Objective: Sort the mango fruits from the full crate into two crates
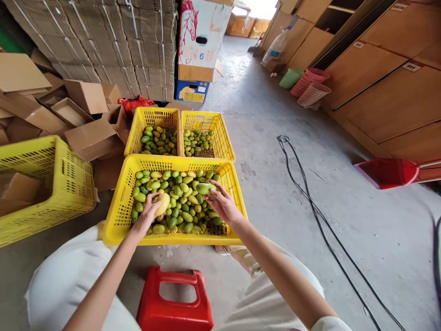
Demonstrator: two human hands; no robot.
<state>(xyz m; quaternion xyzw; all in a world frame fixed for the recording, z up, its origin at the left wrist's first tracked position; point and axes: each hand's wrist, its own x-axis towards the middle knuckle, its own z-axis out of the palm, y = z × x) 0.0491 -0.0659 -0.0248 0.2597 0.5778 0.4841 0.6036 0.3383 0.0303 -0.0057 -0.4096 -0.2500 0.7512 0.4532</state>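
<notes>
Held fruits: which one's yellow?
The pale yellow fruit in the left hand; the right hand holds the green fruit.

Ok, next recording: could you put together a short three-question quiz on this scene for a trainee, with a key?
1. Short answer: what colour is the mango in the left hand?

2. True or false: the right hand is empty.

3. Multiple choice: how many yellow crates stand just beyond the large front crate?
a) one
b) two
c) three

Key
1. Yellow.
2. False; it holds a green mango.
3. b) Two, side by side, both with mangoes in them.
</notes>
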